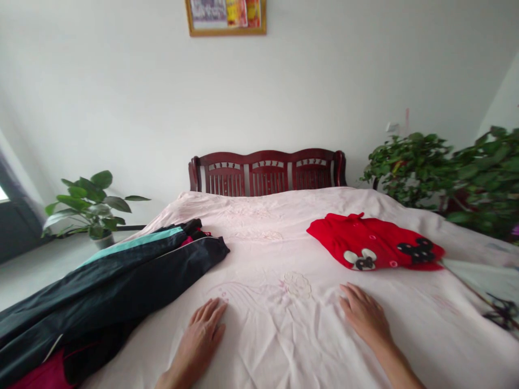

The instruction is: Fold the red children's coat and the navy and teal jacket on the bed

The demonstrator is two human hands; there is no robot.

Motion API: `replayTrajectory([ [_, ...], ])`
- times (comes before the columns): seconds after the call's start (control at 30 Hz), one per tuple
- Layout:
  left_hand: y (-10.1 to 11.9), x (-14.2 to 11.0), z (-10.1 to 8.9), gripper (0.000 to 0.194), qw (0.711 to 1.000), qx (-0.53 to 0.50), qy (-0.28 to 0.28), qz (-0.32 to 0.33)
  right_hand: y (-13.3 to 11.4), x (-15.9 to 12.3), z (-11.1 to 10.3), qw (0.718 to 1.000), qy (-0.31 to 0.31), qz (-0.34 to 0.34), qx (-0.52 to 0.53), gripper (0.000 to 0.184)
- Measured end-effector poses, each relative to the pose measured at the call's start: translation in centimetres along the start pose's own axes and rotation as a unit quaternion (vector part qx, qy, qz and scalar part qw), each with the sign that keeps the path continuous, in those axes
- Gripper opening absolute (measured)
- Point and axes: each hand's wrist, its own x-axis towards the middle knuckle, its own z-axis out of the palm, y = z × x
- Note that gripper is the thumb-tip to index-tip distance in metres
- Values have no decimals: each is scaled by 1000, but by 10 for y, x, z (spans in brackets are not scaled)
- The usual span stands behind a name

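On the sheet (259, 346), the left hand (200, 332) and right hand (365, 316) flank the stitched flower (297, 284), fingers loosely extended, holding nothing; right of it, the red top (348, 232) looks folded, while left, dark clothes (133, 286) lie stretched out, unfolded.

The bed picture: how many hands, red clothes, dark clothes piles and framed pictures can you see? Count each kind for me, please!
Hands: 2, the left hand and the right hand
Red garment: 1
Pile of dark clothes: 1 (I can't tell how many pieces are in it)
Framed picture: 1
Total: 5
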Motion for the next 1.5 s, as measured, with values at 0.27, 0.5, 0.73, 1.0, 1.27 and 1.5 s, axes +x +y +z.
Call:
replayTrajectory([
  [0.27, 0, -1, 0, 46, 1000, 2, -8, -3, 16, 3, 23, 998, 51, -36, 20, 47],
  [0.5, 5, -4, -4, 45, 1000, 3, -21, -7, 26, 2, 32, 993, 71, -74, 57, 48],
  [0.73, 5, -3, -2, 44, 1000, 13, -26, -2, 31, -1, 31, 989, 73, -92, 90, 48],
  [1.0, 2, -4, 0, 45, 1000, 6, -19, 6, 32, -1, 31, 989, 69, -85, 101, 46],
  [1.27, 1, -5, 0, 47, 1000, -13, -24, 2, 36, -1, 37, 987, 80, -102, 90, 49],
  [1.5, 4, -4, -3, 48, 999, -27, -26, -8, 42, 0, 46, 986, 85, -108, 93, 50],
])
